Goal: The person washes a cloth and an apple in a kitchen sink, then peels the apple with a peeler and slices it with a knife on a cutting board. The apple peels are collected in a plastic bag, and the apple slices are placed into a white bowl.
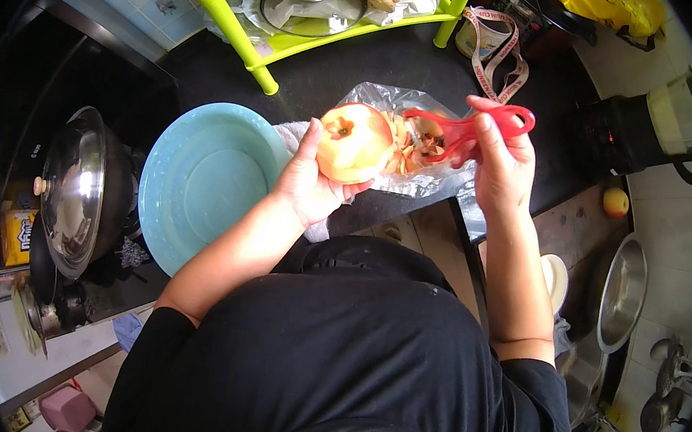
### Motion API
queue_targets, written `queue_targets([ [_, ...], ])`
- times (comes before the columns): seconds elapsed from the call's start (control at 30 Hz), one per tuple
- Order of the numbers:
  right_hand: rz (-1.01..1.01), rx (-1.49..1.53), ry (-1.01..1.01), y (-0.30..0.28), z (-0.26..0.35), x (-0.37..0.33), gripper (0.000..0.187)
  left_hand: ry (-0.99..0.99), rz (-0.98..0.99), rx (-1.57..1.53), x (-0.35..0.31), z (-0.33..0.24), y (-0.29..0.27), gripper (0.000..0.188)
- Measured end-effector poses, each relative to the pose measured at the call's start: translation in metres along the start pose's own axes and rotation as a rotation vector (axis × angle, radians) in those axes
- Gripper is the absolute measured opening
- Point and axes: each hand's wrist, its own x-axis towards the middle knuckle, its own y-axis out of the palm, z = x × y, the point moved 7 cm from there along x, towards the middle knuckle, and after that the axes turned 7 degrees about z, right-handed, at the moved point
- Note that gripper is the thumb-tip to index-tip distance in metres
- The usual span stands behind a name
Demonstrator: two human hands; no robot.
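Two hands busy here: our left hand (308, 188) is closed round an apple (355, 143), thumb up along its left side and fingers under it, held in the air above the dark surface (353, 69). Our right hand (499, 160) is closed on a red peeler (465, 129), its blade end pointing left toward the fruit.

Risks as we judge them: the blade end sits near our left fingertips, so a slip on wet flesh could nick them. The apple is gripped mostly from below and one side, so a hard stroke could pop it out, and it might roll off the surface edge to the floor. Peel could also miss the clear plastic bag (400, 104) that lies just behind the apple and already holds a heap of peel (417, 143); we can't tell how flat the bag sits. The light blue bowl (198, 179) is just left of our left hand, so a wide elbow move could knock it.

Apple looks mostly peeled: pale yellow flesh with an orange-red blush, stem dimple facing up at us. Whether skin remains on the far side we cannot tell.
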Motion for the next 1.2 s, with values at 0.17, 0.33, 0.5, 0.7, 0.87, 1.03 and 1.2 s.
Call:
queue_targets([
  [0.17,0.194,0.062,0.113,0.030,-0.017,-0.005,0.017,0.029,-0.097,0.053,0.005,0.001,0.019,0.058],
  [0.33,0.253,0.031,0.080,0.036,-0.027,0.004,0.015,-0.008,-0.148,0.090,0.006,0.003,0.016,0.054],
  [0.5,0.201,0.132,0.200,0.020,-0.041,0.019,0.016,-0.059,-0.124,0.100,0.007,0.007,0.002,0.052],
  [0.7,0.217,0.326,0.319,0.009,-0.068,0.038,0.017,-0.130,0.071,0.077,0.009,0.009,0.007,0.054],
  [0.87,0.251,0.331,0.434,0.007,-0.095,0.057,0.016,-0.113,-0.094,0.007,0.010,0.011,-0.014,0.051],
  [1.03,0.060,0.046,0.521,-0.037,-0.114,0.079,0.019,-0.032,0.035,-0.015,0.001,0.003,-0.003,0.050],
  [1.2,0.048,-0.403,0.219,-0.039,-0.082,0.088,0.018,0.023,-0.074,-0.044,0.006,-0.007,0.002,0.050],
])
